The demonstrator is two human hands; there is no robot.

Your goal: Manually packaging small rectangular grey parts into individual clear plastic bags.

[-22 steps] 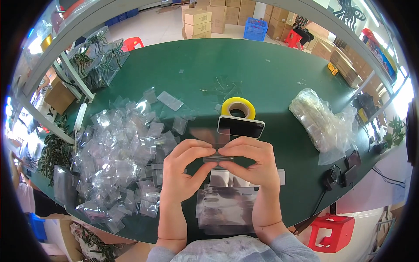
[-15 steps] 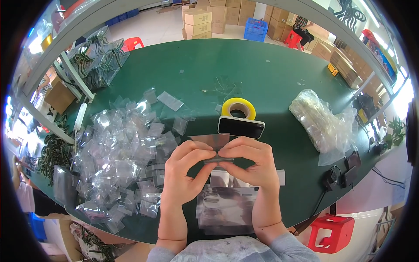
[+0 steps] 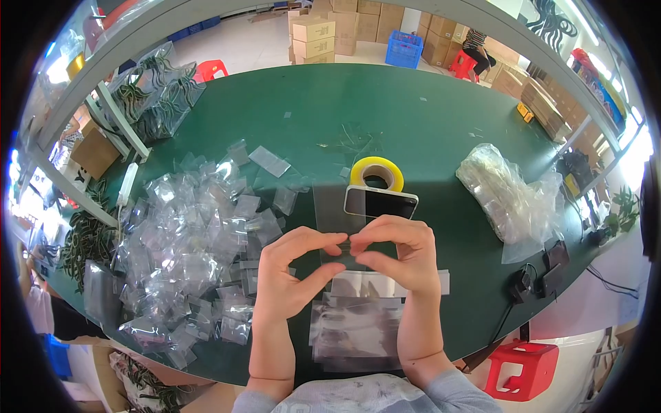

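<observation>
Clear film (image 3: 330, 208) points lengthwise toward twelve o'clock, nearer the left hand (image 3: 292, 272) than the right hand (image 3: 405, 256); both curl narrowly, though I can't tell their grip.

Wide fisheye view from the wearer's head
Looking down and forward from close above, the desk (image 3: 413, 117) filling mid-frame.

The tape roll (image 3: 397, 176) is yellow around a brown core. On its near side, the phone (image 3: 382, 203) is black with a white rim, and the film sheets (image 3: 358, 334) are silvery grey. To its left, the heaped sachets (image 3: 186, 241) are clear with white glints; beyond it, the crate (image 3: 404, 49) is blue. The table (image 3: 275, 93) beneath it is dark green.
</observation>
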